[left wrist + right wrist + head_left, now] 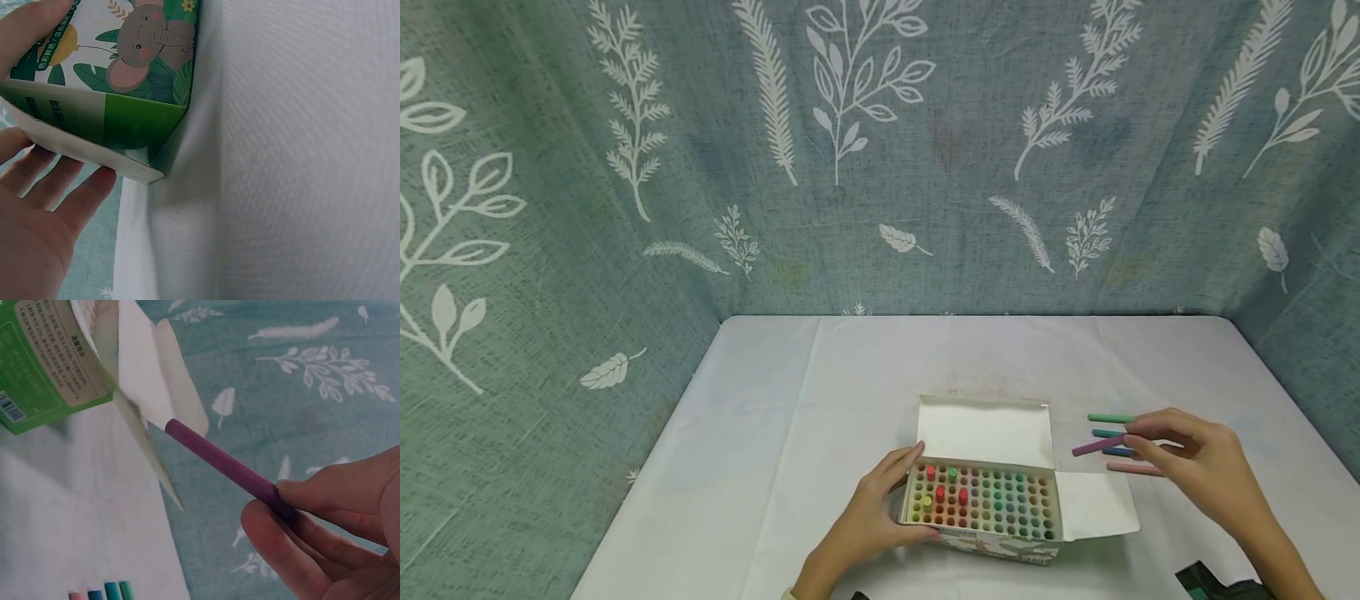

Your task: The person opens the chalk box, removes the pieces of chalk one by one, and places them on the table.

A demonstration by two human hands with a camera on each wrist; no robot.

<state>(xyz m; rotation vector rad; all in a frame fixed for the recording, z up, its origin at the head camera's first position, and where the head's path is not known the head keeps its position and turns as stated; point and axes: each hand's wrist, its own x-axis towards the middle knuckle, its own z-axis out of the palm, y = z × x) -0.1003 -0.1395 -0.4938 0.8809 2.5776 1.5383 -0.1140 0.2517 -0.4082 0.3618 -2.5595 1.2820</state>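
A purple stick (1097,446) is held right of the box (1000,545), pinched in the right hand (1198,458) between thumb and fingers. Four sticks (1108,417), green, teal, blue and pink, lie right of the box, its side flap (1097,506) jutting toward them. The left hand (872,504) grips the box's left end. White cloth (775,500) lies beneath the box, leaf-patterned curtain (955,275) behind. Its holes (974,504) contain red, yellow and green pieces (940,493).

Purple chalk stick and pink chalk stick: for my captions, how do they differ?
The purple chalk stick is dark, while the pink chalk stick is pale. The right hand pinches the purple one; the pink one lies on the table. In the head view the purple one slants, while the pink one lies nearly level. Both are slim, straight and outside the box.
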